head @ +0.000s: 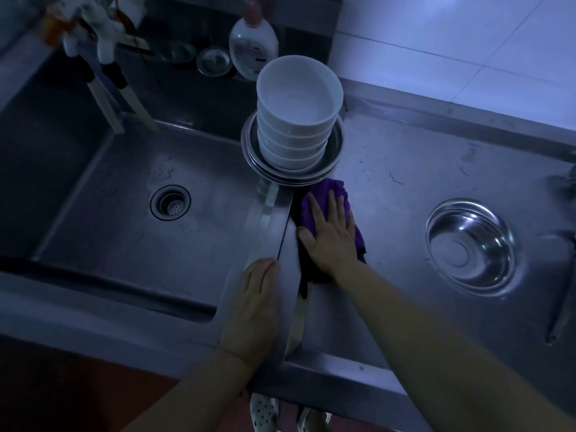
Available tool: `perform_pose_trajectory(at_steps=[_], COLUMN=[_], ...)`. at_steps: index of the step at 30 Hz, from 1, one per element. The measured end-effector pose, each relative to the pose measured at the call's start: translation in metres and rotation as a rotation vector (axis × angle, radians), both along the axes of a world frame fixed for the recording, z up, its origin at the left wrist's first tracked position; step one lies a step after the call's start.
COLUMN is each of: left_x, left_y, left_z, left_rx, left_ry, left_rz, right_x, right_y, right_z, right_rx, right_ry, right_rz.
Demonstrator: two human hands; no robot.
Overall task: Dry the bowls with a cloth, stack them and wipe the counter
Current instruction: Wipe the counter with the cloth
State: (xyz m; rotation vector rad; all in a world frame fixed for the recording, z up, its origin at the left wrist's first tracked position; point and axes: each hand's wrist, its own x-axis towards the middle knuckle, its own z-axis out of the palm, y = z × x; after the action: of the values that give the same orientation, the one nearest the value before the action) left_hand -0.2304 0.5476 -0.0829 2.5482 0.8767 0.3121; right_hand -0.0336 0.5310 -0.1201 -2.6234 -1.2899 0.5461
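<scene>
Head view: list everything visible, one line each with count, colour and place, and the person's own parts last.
white bowls: stack of about five, white, on metal plates at the sink's right edge
metal plates: a few, steel, under the bowls
cloth: one, purple, on the counter below the stack
counter: one, steel, right of the sink
steel bowl: one, silver, on the counter, right
sink: one, steel, left
drain: one, steel, in the sink floor
soap bottle: one, clear with pink top, behind the stack
left hand: flat on the sink divider
right hand: pressing flat on the cloth
</scene>
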Motion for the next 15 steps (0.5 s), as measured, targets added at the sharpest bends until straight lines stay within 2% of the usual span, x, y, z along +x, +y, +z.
perform_pose_trajectory(at_steps=[8, 15], left_x=[-0.003, -0.003], left_y=[-0.005, -0.018], left_z=[0.023, 0.034], left_rx=[-0.178, -0.032], left_ry=[0.016, 0.139], left_rz=[0.022, -0.074], right_x=[-0.101, -0.130], right_y=[-0.087, -0.135], right_z=[-0.002, 0.006], right_rx=[-0.010, -0.099], right_ry=[0.047, 0.074], right_rz=[0.083, 0.167])
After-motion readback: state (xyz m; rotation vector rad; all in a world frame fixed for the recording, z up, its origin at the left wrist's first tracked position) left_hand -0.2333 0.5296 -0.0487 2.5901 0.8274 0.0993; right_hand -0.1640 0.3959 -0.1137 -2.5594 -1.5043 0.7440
